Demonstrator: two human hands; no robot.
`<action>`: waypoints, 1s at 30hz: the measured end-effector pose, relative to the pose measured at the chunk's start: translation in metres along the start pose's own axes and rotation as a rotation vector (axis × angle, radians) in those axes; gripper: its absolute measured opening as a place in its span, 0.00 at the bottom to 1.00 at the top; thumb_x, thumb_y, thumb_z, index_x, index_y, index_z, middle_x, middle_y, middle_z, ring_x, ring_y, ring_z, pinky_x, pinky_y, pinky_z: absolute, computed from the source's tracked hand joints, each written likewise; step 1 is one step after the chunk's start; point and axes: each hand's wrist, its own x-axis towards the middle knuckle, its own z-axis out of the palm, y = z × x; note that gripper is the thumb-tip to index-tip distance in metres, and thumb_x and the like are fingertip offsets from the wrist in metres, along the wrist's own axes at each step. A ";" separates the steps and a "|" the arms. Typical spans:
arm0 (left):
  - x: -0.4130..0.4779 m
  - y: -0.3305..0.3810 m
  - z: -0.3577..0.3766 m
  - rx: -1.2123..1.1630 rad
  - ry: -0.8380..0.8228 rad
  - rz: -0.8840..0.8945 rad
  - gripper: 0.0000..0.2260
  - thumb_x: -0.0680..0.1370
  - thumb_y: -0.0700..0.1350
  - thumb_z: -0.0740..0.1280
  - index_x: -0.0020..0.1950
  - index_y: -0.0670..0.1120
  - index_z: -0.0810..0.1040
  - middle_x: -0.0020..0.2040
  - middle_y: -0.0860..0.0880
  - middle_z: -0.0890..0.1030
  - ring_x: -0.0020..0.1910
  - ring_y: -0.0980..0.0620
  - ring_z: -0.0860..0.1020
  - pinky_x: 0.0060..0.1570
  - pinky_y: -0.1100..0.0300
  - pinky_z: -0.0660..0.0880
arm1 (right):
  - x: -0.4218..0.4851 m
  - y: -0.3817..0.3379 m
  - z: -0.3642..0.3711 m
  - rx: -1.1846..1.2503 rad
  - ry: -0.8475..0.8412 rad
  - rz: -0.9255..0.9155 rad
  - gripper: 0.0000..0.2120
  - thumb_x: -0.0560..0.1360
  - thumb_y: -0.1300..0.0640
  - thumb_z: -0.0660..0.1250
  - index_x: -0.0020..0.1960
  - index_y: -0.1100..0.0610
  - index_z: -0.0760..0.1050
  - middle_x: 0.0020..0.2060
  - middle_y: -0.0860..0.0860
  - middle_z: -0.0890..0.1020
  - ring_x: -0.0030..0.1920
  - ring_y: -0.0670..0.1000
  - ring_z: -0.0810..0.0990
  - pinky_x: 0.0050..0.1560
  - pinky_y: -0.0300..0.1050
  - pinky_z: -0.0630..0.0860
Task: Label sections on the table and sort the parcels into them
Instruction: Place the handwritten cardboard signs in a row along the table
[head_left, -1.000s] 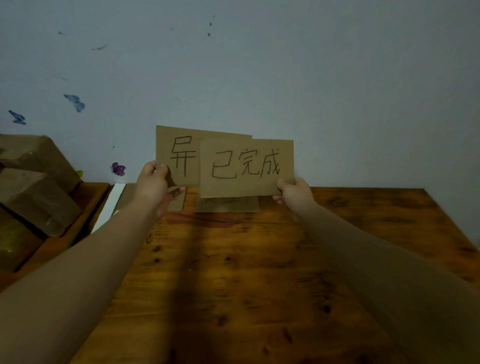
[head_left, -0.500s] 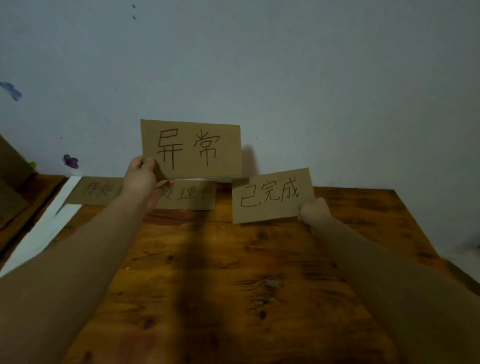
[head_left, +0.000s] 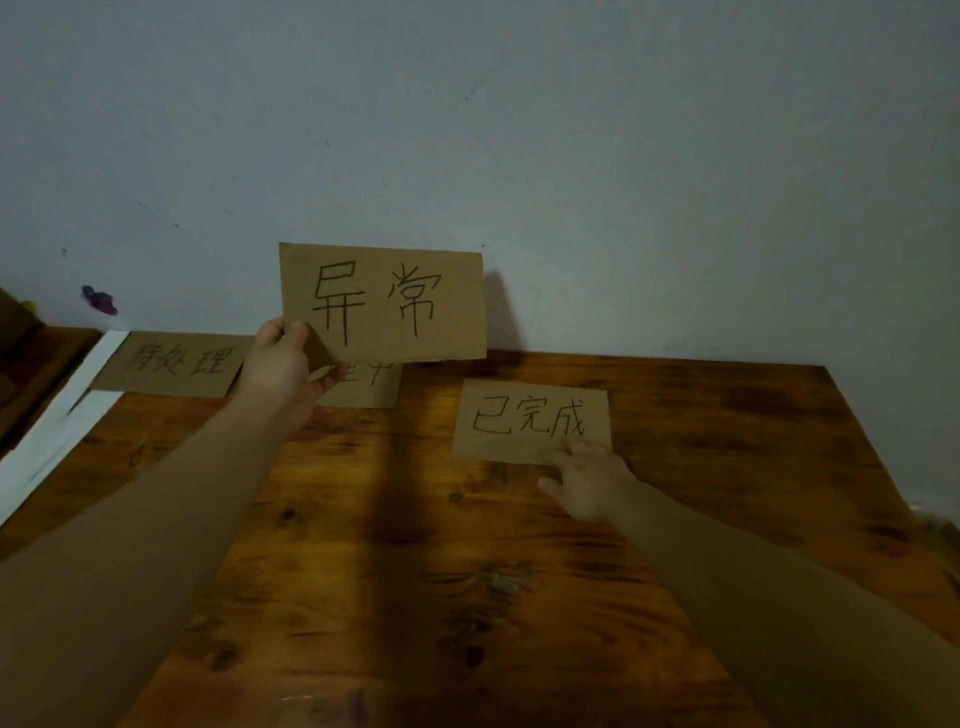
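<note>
My left hand (head_left: 284, 366) holds a cardboard label reading 异常 (head_left: 383, 302) upright above the back of the wooden table (head_left: 467, 597), pinching its lower left corner. A label reading 已完成 (head_left: 530, 420) lies flat on the table right of centre. My right hand (head_left: 587, 480) rests with its fingertips on that label's lower right corner, fingers spread. Two more labels lie along the back edge: 待处理 (head_left: 176, 364) at the left and another (head_left: 370, 387) partly hidden behind my left hand and the raised label.
A grey wall rises directly behind the table. A white strip (head_left: 62, 410) runs along the table's left edge, with a darker wooden surface (head_left: 31, 374) beyond it. A purple butterfly sticker (head_left: 98, 300) is on the wall at the left.
My right hand lowered the 已完成 label from the air to lie flat on the table and loosened its grip. The left hand kept the 异常 label raised.
</note>
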 end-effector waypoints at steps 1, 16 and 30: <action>0.001 -0.002 0.001 0.000 0.002 -0.003 0.09 0.83 0.43 0.53 0.60 0.48 0.69 0.59 0.44 0.72 0.54 0.45 0.75 0.46 0.51 0.76 | 0.005 0.000 -0.001 -0.020 -0.026 0.001 0.29 0.81 0.39 0.49 0.79 0.49 0.50 0.78 0.55 0.47 0.77 0.59 0.45 0.76 0.58 0.47; -0.019 -0.008 0.012 0.034 -0.020 -0.067 0.08 0.83 0.43 0.54 0.58 0.46 0.71 0.61 0.41 0.74 0.58 0.42 0.75 0.49 0.49 0.77 | 0.048 -0.027 -0.061 0.835 0.182 0.028 0.32 0.79 0.35 0.51 0.78 0.50 0.53 0.76 0.52 0.59 0.75 0.56 0.58 0.73 0.56 0.58; -0.097 -0.008 0.091 0.582 -0.230 0.329 0.27 0.77 0.35 0.65 0.73 0.51 0.61 0.58 0.50 0.73 0.52 0.49 0.76 0.39 0.62 0.76 | -0.075 0.029 -0.098 0.935 0.732 0.044 0.28 0.78 0.60 0.65 0.75 0.50 0.59 0.70 0.53 0.69 0.68 0.53 0.69 0.67 0.47 0.67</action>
